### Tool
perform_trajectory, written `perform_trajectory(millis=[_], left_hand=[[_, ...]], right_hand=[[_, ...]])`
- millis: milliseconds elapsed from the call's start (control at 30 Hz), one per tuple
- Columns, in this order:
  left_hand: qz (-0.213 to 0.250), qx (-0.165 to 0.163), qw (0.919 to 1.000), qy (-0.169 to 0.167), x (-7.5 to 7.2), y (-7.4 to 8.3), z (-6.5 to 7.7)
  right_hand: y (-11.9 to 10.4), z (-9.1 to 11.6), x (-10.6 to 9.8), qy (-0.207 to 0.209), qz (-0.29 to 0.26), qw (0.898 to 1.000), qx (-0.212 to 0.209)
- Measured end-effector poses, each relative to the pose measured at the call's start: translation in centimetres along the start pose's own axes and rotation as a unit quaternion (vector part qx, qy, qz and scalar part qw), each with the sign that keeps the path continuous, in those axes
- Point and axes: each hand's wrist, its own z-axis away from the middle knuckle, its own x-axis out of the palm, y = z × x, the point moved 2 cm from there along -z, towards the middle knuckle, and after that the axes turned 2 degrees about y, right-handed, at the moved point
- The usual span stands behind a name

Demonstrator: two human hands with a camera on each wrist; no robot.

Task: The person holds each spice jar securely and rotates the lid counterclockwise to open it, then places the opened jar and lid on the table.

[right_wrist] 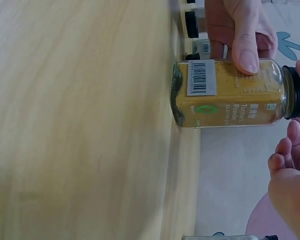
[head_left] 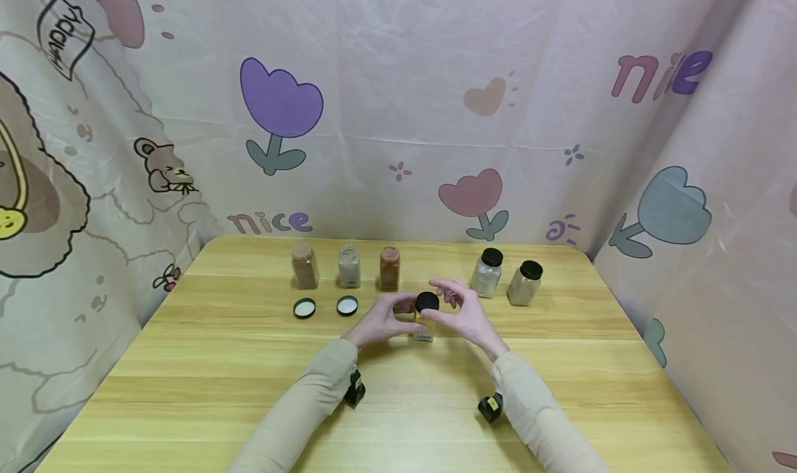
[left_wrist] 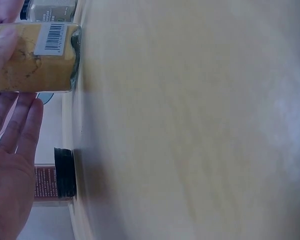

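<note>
A glass jar of yellow turmeric powder [right_wrist: 230,95] stands upright, its base close over the table. My left hand [head_left: 389,319] holds its body from the left, thumb across the front and fingers behind. At the top, my right hand [head_left: 463,316] has its thumb and fingertips around the black lid [head_left: 427,301], which sits on the jar. Nearest my left hand is an uncapped jar of reddish-brown powder [head_left: 389,271]; a black cap [left_wrist: 65,172] shows before it in the left wrist view, hidden in the head view by my hand.
Two more uncapped jars, one brown [head_left: 305,269] and one pale [head_left: 349,269], stand at the back left. Before them lie two upturned lids [head_left: 304,308]. Back right, two capped jars [head_left: 486,276] stand near my right hand. A printed cloth [head_left: 386,127] hangs behind the wooden table [head_left: 218,362].
</note>
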Motion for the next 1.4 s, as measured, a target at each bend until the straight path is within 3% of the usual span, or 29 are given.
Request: perform_trajectory(millis=[200,533,967,1400], left_hand=[[0.001,0.003,1.0000,0.001,-0.06,0.03,0.01],[0.005,0.003,1.0000,-0.004,-0.11,-0.03,-0.07],[-0.004,0.002,1.0000,0.000,-0.08,0.08,0.07],[-0.008,0.013,0.9999,0.001,-0.09,0.00,0.09]], right_hand=[[-0.12,0.01,-0.10,0.001,0.019,1.000,0.002],[-0.25,-0.02,-0.29,-0.022,-0.003,1.000,-0.004],[0.02,-0.11,-0.18,-0.011,-0.003,0.999,0.035],[0.02,-0.11,-0.30,-0.022,-0.026,0.999,0.037]])
